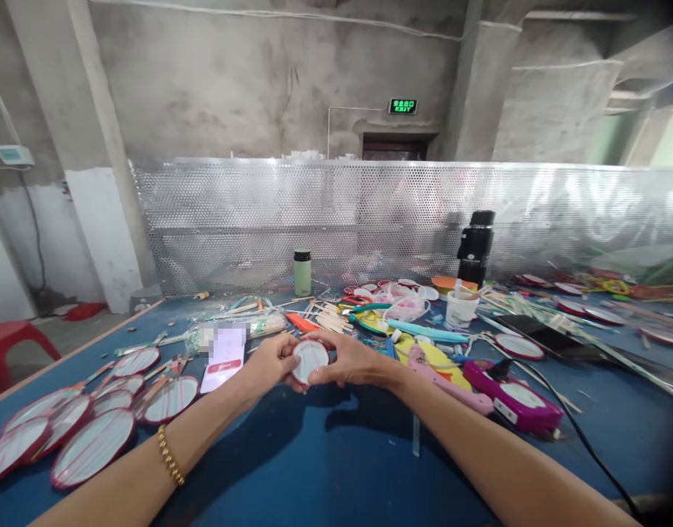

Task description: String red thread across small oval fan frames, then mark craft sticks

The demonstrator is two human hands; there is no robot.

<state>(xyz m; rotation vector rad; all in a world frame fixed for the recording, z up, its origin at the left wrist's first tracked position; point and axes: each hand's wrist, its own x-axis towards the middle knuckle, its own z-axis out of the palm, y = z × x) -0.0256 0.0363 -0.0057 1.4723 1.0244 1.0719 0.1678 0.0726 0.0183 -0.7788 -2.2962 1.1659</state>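
Note:
Between my two hands, above the blue table (336,468), is a small round white disc with a red rim (311,361). My left hand (273,361) pinches its left edge, with the thumb against the face. On the opposite side, my right hand (344,359) curls round the rim, thumb at the lower edge. The backs of some fingers are hidden behind the disc. A phone (225,359) with a lit screen lies just left of my left hand. To the right, a pink glue gun (446,384) rests beside yellow pieces, near my right forearm.
Larger red-rimmed discs (95,448) are piled at left. Wooden sticks (332,318), a white cup (461,309), a green bottle (302,274) and a black flask (475,250) stand or lie farther back. A purple box (515,399) and black cable (578,443) are at right. Perforated metal sheeting (249,227) borders the table.

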